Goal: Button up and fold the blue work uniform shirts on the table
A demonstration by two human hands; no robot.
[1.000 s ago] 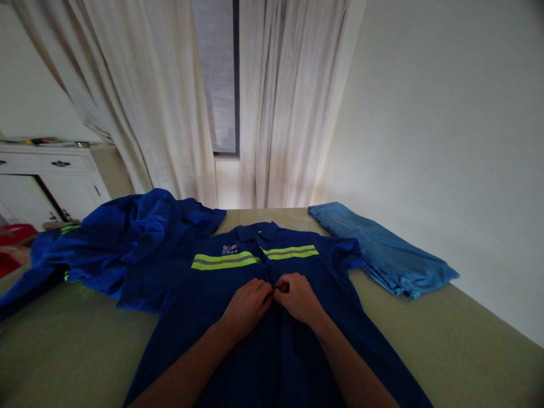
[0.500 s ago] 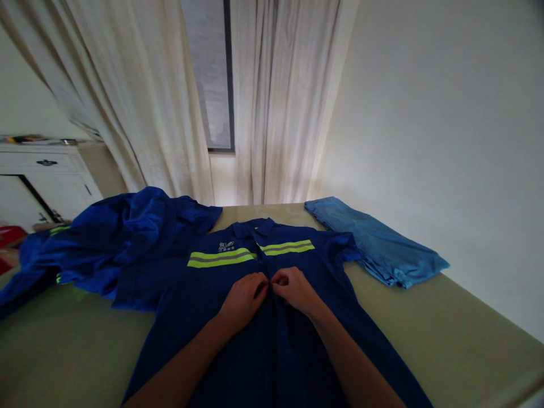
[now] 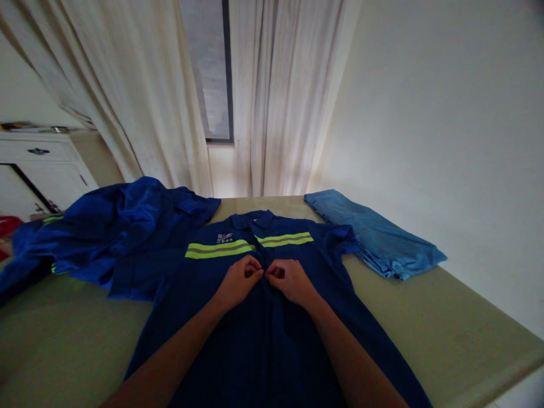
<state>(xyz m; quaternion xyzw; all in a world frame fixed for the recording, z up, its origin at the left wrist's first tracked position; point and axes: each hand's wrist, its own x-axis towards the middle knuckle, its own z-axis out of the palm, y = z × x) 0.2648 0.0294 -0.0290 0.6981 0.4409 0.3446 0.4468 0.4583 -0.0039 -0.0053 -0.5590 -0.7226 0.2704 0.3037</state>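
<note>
A dark blue work shirt (image 3: pixel 238 334) with yellow-green reflective stripes across the chest lies flat, front up, on the olive-green table (image 3: pixel 446 334). My left hand (image 3: pixel 238 280) and my right hand (image 3: pixel 287 279) meet at the shirt's front placket just below the stripes. Both hands have their fingers curled in a pinch on the placket fabric, knuckles almost touching. What sits between the fingertips is too small to make out.
A heap of bright blue garments (image 3: pixel 106 232) lies at the left of the table. A folded lighter blue garment (image 3: pixel 374 238) rests at the right, near the wall. White curtains (image 3: pixel 272 96) and a window are behind; a white cabinet (image 3: pixel 38 170) stands at far left.
Both hands have moved a little up the placket towards the collar and stayed pinched together. The view has shifted slightly.
</note>
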